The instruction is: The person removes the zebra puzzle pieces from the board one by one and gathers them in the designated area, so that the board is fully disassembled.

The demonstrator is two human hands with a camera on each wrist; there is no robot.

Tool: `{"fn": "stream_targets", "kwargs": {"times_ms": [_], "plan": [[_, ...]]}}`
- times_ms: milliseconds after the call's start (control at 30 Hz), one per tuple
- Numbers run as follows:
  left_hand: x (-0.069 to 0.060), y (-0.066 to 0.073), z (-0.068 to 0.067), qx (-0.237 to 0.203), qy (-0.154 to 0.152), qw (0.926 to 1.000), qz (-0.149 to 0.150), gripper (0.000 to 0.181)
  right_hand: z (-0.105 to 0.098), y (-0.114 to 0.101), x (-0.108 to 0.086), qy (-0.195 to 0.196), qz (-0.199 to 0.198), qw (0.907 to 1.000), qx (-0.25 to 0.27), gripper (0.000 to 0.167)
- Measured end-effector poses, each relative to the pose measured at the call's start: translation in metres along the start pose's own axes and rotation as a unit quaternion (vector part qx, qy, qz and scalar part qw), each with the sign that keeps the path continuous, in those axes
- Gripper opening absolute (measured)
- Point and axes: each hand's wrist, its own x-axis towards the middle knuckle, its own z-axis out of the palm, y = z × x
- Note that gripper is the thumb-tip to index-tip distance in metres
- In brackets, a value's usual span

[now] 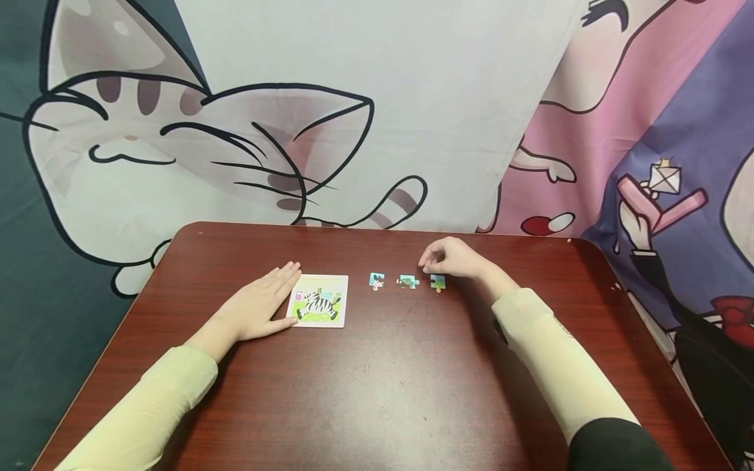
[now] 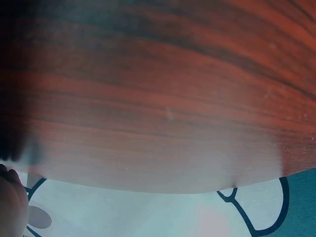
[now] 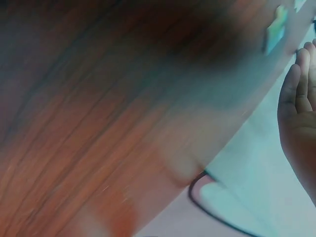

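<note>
A square zebra puzzle board (image 1: 318, 301) lies on the table, its zebra picture facing up. My left hand (image 1: 257, 306) rests flat at its left edge, fingers straight, fingertips by the top-left corner and thumb at the lower left. Right of the board is a row of small pieces: a black-and-white and blue one (image 1: 377, 280), a green and blue one (image 1: 408, 281), and another (image 1: 438, 282). My right hand (image 1: 456, 257) hovers just behind the last one with fingers loosely bent, nothing visible in them. The right wrist view shows this hand (image 3: 300, 106) near a green-blue piece (image 3: 276, 29).
The brown wooden table (image 1: 365, 392) has its far edge a little beyond the pieces. Behind it hangs a cloth (image 1: 436, 118) printed with a cartoon cat and other figures. The left wrist view shows mostly tabletop (image 2: 168, 108), with part of a hand (image 2: 12, 205) at the lower left.
</note>
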Motion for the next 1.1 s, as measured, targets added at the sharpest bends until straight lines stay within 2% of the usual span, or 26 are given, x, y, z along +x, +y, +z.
{"fn": "stream_targets", "kwargs": {"times_ms": [433,733,1100], "plan": [[0.002,-0.002,0.000,0.002,0.002,1.0000,0.001,0.096,0.037,-0.046,0.029,-0.021,-0.055,0.9976,0.037,0.008],[0.001,-0.001,-0.003,0.002,-0.003,1.0000,-0.003,0.096,0.065,-0.075,0.052,-0.039,-0.069,0.9957,0.049,0.010],[0.000,0.000,0.000,0.000,0.003,1.0000,-0.001,0.095,0.094,-0.099,0.067,-0.056,-0.091,0.9924,0.061,0.009]]}}
